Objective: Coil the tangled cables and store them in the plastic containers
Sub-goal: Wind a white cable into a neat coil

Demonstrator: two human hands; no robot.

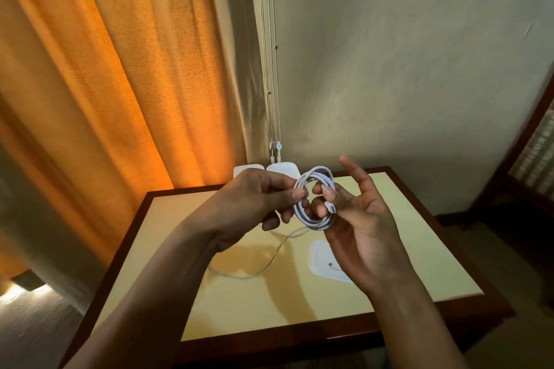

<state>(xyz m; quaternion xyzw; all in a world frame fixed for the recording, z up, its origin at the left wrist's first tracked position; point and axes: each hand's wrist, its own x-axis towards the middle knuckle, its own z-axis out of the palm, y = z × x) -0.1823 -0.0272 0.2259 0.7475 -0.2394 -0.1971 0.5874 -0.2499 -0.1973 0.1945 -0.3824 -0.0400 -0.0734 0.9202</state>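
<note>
I hold a white cable (314, 224) up between my hands, wound into a small round coil of several smooth, glossy loops. My left hand (254, 204) has its fingers curled and pinches the coil's left side between thumb and forefinger. My right hand (365, 234), palm turned towards me, nips the coil's right side with thumb and bent fingers, and its forefinger sticks straight up, free. A short blunt plug (331, 208) lies against those bent fingers. From the bottom of the coil a thin loose tail (269, 260) drops and curves across the table (239, 308) below my left wrist. The tabletop is matte pale yellow, framed in dark polished wood. Under my right hand lies a translucent plastic container (322, 260) with rounded corners. Beyond my left knuckles two more pale, rounded containers (281, 167) sit side by side. Left of my hands hangs a ribbed orange curtain (105, 84).
</note>
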